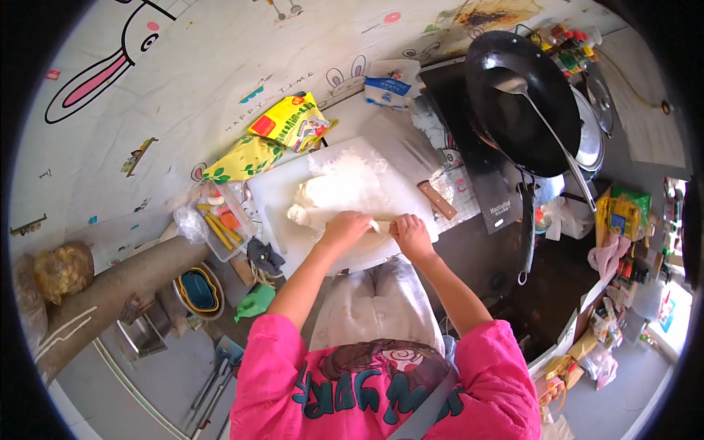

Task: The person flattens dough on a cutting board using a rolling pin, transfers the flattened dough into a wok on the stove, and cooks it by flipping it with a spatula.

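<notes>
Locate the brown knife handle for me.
In the head view, the brown handle sits right of centre, between the white board and the dark cooktop, beyond the right hand.

We see dough (323, 192) on the cutting bd (270, 213), L of the cleaver (411, 158). Far side, behind the bd: 2 pkts (293, 123), side by side. L of the bd, near it: a tub (226, 257) w/ sticks (219, 232) inside. Far R: the wok (543, 77), ladle (550, 130) in it.
</notes>
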A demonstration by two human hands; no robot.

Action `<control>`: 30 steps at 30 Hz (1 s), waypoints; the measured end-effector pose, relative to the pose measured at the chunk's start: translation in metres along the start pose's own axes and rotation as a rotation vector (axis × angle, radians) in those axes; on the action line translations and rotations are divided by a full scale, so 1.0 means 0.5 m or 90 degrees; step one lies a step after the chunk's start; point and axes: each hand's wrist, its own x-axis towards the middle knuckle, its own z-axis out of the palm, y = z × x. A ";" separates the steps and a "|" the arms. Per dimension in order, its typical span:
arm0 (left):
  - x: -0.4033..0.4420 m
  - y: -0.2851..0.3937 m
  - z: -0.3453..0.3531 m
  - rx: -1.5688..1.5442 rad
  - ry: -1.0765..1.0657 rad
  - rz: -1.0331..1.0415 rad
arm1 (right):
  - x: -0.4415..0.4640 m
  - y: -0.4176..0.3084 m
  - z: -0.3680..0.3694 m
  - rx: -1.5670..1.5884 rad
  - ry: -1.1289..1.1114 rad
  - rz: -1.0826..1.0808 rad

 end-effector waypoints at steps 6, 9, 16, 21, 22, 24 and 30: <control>0.008 0.005 -0.039 -0.244 0.093 -0.207 | -0.060 -0.012 -0.057 0.040 0.067 -0.072; 0.008 0.009 -0.068 -0.195 0.102 -0.216 | -0.085 -0.023 -0.079 0.026 0.063 -0.093; 0.060 0.052 -0.172 -0.066 0.256 -0.046 | -0.104 -0.045 -0.063 0.044 0.043 -0.072; 0.111 0.002 -0.108 0.074 0.212 -0.044 | -0.086 -0.066 -0.069 0.061 0.043 -0.085; 0.116 -0.019 -0.075 0.108 0.173 -0.058 | -0.082 -0.070 -0.071 0.064 0.041 -0.086; 0.108 -0.030 -0.023 0.131 0.147 -0.001 | -0.080 -0.070 -0.069 0.066 0.039 -0.092; 0.043 0.003 0.062 0.069 0.050 0.047 | -0.088 -0.060 -0.066 0.059 0.019 -0.113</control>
